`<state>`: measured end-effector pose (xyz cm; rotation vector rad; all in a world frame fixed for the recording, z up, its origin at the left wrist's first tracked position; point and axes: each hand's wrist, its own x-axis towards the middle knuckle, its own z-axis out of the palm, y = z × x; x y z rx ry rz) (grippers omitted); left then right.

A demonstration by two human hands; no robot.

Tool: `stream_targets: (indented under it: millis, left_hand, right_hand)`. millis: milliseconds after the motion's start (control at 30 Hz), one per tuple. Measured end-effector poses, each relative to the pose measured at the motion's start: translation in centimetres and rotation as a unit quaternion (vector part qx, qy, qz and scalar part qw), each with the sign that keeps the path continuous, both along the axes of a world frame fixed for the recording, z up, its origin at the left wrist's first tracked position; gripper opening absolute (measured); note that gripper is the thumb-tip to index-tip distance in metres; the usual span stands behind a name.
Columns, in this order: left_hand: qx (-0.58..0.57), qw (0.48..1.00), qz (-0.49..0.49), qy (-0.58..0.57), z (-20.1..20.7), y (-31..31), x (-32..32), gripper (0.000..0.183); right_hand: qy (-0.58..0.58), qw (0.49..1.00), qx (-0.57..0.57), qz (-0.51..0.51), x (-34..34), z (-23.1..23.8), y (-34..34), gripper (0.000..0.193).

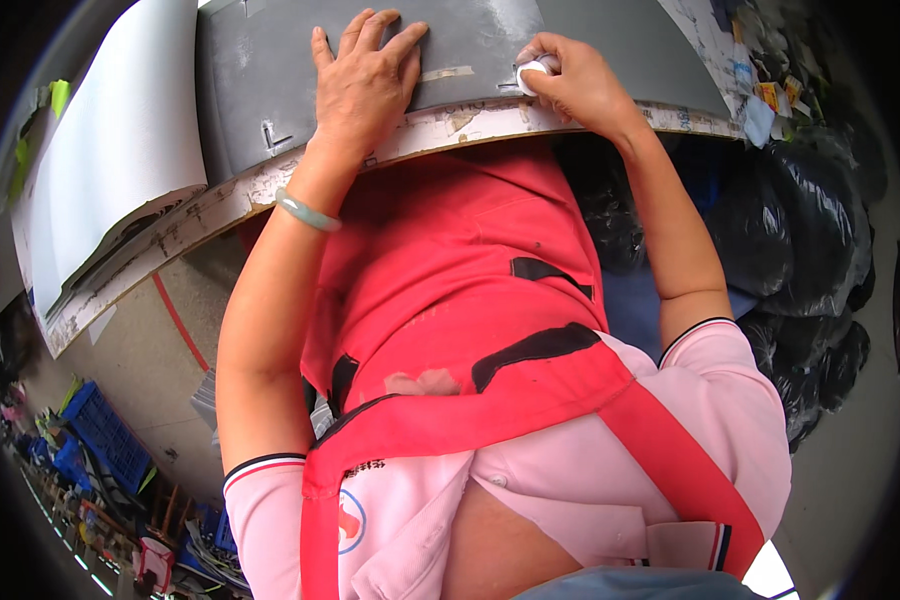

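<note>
While the left hand (368,95) lies with fingers spread on the dark grey sheet (310,65), the right hand (578,85) pinches a small white piece (533,78) between thumb and fingers, at the sheet's near edge, by a short dark slot mark. Sheet is on the tabletop (470,122); can't tell if the white piece touches it. Step looks like rubbing or marking, my judgement. To do it well: weight on the left hand so nothing slides, white piece low, light even pressure, follow the slot, watch for smears. Tan strip (446,74) between the hands, another slot mark (273,138) left of the left wrist. Curled white sheet (120,120) further left.

Labels: shirt (410,540) has small dark characters and a round blue-ringed badge with a red shape; tabletop edge carries dark print, too broken to read. Orange-and-white packet (768,96) upper right, print too small.
</note>
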<state>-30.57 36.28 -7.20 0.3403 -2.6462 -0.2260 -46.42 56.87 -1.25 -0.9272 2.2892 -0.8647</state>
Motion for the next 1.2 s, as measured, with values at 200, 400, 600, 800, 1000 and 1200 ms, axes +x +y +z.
stream_targets:
  millis: [200, 400, 600, 800, 1000, 1200]
  left_hand:
    - [-0.008, 1.000, 0.003, -0.001, 0.0, -0.1, -0.2, 0.034]
    - [0.003, 1.000, 0.026, -0.001, -0.3, 0.0, -0.3, 0.035]
    - [0.023, 1.000, 0.016, 0.007, -0.4, 0.5, -0.8, 0.038]
    - [0.043, 0.998, 0.003, 0.053, -0.6, 0.5, -0.9, 0.036]
    - [0.059, 0.998, 0.017, 0.033, -0.7, 0.3, -0.7, 0.034]
    - [0.067, 0.997, 0.015, 0.039, -0.8, 0.2, -0.6, 0.033]
  right_hand:
    - [-0.016, 0.996, -0.045, -0.069, -1.0, 1.1, 0.0, 0.030]
    - [-0.028, 0.988, -0.150, 0.021, -2.1, -0.1, -7.0, 0.022]
    - [0.061, 0.974, -0.181, 0.120, -0.8, -2.2, -18.2, 0.021]
    - [0.234, 0.922, -0.218, 0.217, -0.3, -3.8, -27.2, 0.024]
    - [0.241, 0.918, -0.184, 0.257, 0.6, -2.7, -31.0, 0.018]
    - [0.256, 0.912, -0.176, 0.267, 1.3, -3.0, -32.0, 0.020]
